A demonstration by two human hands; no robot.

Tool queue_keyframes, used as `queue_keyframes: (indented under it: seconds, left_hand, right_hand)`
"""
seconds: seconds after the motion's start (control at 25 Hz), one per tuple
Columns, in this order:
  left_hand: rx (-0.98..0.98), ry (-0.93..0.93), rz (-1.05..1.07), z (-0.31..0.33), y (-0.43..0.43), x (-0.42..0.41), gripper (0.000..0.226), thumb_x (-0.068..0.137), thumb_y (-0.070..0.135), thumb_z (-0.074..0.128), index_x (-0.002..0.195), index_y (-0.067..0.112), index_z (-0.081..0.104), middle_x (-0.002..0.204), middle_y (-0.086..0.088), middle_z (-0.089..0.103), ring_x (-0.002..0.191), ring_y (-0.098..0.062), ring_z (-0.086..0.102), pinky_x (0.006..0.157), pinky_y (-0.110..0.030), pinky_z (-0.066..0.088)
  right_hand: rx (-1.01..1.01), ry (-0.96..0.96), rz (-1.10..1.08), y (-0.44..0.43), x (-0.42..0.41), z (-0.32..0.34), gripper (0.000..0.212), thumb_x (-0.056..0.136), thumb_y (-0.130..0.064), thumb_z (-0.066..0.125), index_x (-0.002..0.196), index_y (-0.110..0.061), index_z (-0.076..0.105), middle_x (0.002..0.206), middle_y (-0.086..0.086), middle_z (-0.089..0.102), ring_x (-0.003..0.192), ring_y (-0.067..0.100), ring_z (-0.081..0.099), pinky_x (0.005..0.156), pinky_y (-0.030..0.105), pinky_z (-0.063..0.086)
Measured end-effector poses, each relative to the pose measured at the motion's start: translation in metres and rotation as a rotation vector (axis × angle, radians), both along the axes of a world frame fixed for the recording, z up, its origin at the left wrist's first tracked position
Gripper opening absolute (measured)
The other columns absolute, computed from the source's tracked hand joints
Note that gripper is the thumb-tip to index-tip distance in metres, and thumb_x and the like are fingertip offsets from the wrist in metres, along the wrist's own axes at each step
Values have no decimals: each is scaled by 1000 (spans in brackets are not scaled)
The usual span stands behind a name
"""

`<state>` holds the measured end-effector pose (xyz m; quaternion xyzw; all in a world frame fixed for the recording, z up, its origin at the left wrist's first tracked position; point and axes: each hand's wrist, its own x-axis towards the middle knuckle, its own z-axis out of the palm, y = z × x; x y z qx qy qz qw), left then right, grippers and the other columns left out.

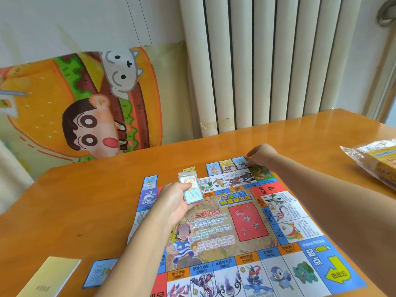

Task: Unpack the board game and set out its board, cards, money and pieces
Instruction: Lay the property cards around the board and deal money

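So the colourful printed paper game board (246,221) is lying flat on the orange wooden table (85,211), towards the near edge and a bit right of the middle. The left hand (173,202) is up over the board's far-left part, fingers and thumb wrapped round a thick stack of blue-framed cards (191,189), face up. The right hand (260,155) is reached out to the board's far edge, fingertips bent down onto the corner of a dark blue card (240,162). Honestly can't tell if it's pinching it or just pressing. That card ends a row of three just past the board's far edge, beside a yellow card (227,165) and a light blue card (214,168). A pale yellow booklet (51,275) sits at the table's near-left edge, and a clear plastic bag (372,161) with yellow packaging inside is by the right edge.
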<state>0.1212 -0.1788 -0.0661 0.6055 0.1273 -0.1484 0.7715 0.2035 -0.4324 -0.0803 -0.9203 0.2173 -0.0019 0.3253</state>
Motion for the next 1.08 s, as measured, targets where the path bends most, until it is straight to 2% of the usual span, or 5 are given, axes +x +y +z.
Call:
queue_keyframes:
  seconds: [0.08,0.64,0.84,0.96,1.08]
  left_hand:
    - [2,9,4,-1,-2,-1,28,97,-2,39,124,0,45,124,-25,58,112,-37,57,95,-49,45]
    - [-51,42,-4,6,-4,-8,31,97,-2,38,128,-2,45,121,-27,59,102,-35,60,68,-39,49]
    - [-119,19,-49,16,-2,-20,21,98,-5,36,111,-1,51,96,-21,65,78,-27,66,70,-38,53]
    - [-116,-41,-73,27,-2,-34,17,95,-8,40,101,-2,55,84,-19,68,70,-25,68,66,-37,56]
    - [-77,-86,-51,33,-1,-49,16,93,-6,48,106,-3,55,90,-19,67,76,-26,67,66,-39,57]
  right_hand:
    - [4,22,-8,-1,1,0,38,81,-22,74,115,-9,65,111,11,65,82,22,60,75,30,54]
    - [79,24,-44,0,5,-2,36,82,-20,72,115,-5,65,109,14,66,95,28,66,84,36,56]
    - [155,-81,-59,-9,-6,14,30,85,-15,69,110,-1,66,104,14,65,95,28,62,76,33,52]
    - [198,-98,12,-12,-23,37,29,86,-13,67,110,3,67,95,13,64,79,22,57,62,27,46]
    - [233,-53,147,-7,-51,62,26,89,-14,65,111,-1,66,97,10,67,78,18,61,63,20,49]
